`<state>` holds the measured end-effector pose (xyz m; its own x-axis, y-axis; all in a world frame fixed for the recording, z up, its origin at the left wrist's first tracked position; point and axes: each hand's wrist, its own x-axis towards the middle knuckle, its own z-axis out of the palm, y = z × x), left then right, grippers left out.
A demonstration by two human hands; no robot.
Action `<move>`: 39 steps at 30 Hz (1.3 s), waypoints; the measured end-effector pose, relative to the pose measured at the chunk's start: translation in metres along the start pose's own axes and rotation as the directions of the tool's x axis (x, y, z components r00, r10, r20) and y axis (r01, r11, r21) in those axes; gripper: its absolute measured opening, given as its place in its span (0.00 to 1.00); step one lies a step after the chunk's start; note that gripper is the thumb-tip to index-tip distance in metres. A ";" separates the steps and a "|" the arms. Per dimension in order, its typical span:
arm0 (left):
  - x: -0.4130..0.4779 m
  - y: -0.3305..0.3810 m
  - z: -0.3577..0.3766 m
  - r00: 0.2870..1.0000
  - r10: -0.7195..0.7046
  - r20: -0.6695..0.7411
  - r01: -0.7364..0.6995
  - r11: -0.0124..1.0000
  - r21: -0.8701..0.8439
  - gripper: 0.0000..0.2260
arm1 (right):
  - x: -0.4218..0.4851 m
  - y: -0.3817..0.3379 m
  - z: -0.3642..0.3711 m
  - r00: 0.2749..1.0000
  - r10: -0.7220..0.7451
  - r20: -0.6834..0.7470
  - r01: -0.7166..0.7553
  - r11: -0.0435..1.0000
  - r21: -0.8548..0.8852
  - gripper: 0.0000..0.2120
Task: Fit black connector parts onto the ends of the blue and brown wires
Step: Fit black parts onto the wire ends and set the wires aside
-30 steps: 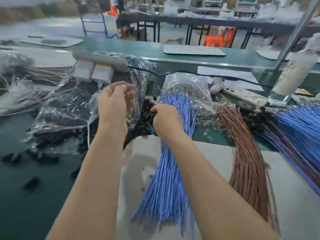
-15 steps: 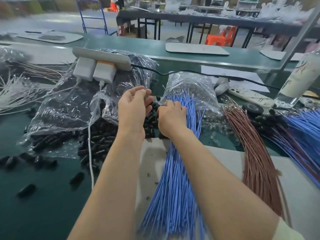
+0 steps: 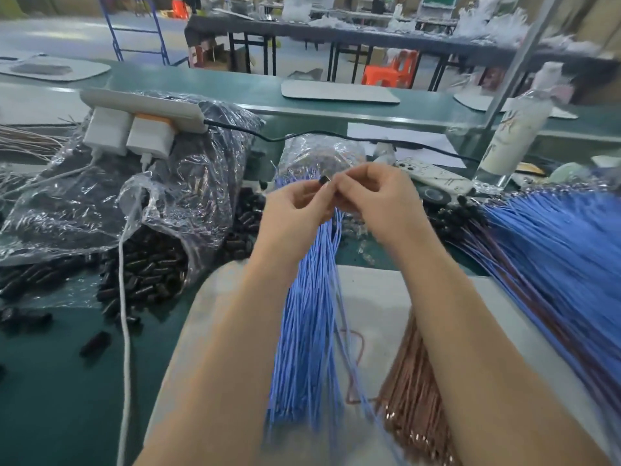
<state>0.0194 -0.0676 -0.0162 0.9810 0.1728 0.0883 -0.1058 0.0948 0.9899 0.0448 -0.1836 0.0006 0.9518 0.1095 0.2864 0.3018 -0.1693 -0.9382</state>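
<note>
Pinching a small black connector between thumb and forefinger, the left hand was curled and raised above the blue wire bundle on the desk. The right hand, its fingers curled too, met it at the connector's end; what it gripped could not be made out. A single brown wire looped below the hands. Loose black connectors spilled from a clear bag at left; the brown wire bundle lay at right
</note>
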 end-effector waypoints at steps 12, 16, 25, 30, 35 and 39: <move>-0.014 -0.019 0.014 0.970 -0.108 -0.219 0.029 0.941 -0.336 0.02 | -0.056 0.015 -0.025 0.870 0.363 0.333 -0.073 0.765 -0.640 0.12; -0.011 -0.021 0.006 0.952 -0.150 -0.265 0.029 0.911 -0.411 0.03 | -0.074 -0.002 -0.006 0.718 0.463 0.519 0.183 0.595 -0.783 0.17; -0.009 -0.028 0.012 0.963 -0.151 -0.223 0.055 0.921 -0.385 0.02 | -0.069 0.002 0.010 0.791 0.422 0.443 0.206 0.498 -0.842 0.21; -0.008 -0.029 0.012 0.962 -0.161 -0.218 0.063 0.916 -0.397 0.02 | -0.061 0.021 0.015 0.854 0.406 0.326 0.054 0.555 -0.830 0.19; -0.010 -0.028 0.011 0.968 -0.148 -0.201 0.052 0.908 -0.416 0.02 | -0.046 0.030 -0.020 0.837 0.457 0.302 -0.307 0.848 -0.431 0.10; -0.012 -0.029 0.014 0.984 -0.105 -0.141 0.052 0.940 -0.337 0.03 | -0.042 0.031 -0.047 0.875 0.356 0.328 -0.444 0.859 0.253 0.05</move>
<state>0.0132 -0.0860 -0.0439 0.9539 0.2983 -0.0325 -0.1035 0.4286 0.8976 0.0164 -0.2394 -0.0312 0.9224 0.3573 -0.1467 -0.1772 0.0540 -0.9827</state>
